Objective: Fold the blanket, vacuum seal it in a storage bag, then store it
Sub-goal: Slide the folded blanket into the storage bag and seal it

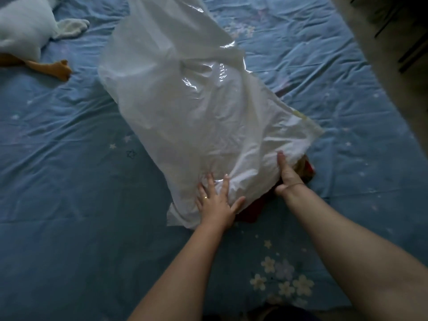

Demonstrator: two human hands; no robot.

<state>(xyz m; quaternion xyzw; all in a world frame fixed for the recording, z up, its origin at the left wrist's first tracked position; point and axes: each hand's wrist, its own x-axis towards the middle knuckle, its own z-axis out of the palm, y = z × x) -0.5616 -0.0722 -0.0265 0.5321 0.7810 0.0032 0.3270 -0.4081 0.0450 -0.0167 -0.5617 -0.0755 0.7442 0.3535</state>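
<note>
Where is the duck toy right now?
In the head view, the plush duck lies at the top left corner on the blue bedsheet, left of the white storage bag and far from both hands.

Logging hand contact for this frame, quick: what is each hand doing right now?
Left hand: open, fingers spread flat, pressing on the storage bag.
Right hand: at the bag's open end; grip cannot be told, fingers hidden.

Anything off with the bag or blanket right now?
Yes: the red blanket pokes out of the storage bag mouth between left hand and right hand; the bag billows loosely.
</note>
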